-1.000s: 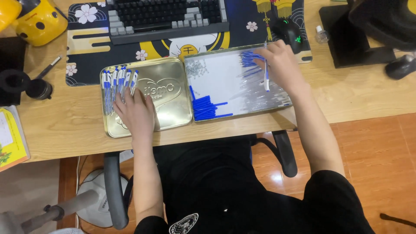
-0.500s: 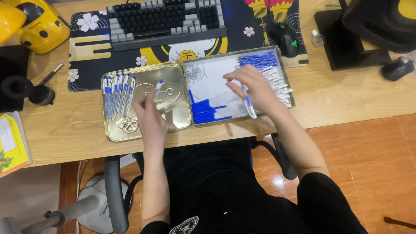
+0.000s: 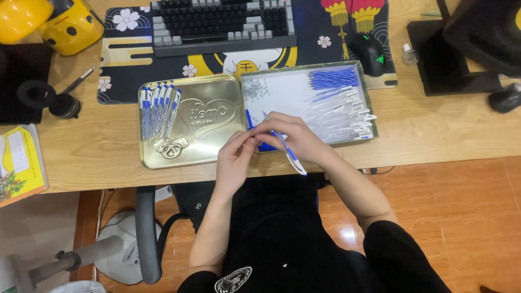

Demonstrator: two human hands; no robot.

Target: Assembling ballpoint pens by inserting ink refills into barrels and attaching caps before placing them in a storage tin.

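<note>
Both hands had come together at the near edge of the white parts tray (image 3: 282,89); right hand (image 3: 296,138) gripped a blue-and-clear plastic pen (image 3: 287,152), left hand (image 3: 236,157) pinched its tip; finished pens (image 3: 157,108) lay left on the gold tin lid (image 3: 206,135).

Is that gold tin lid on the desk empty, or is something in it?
Not empty. The gold tin lid holds a row of blue-and-white pens along its left side; the rest is bare.
</note>
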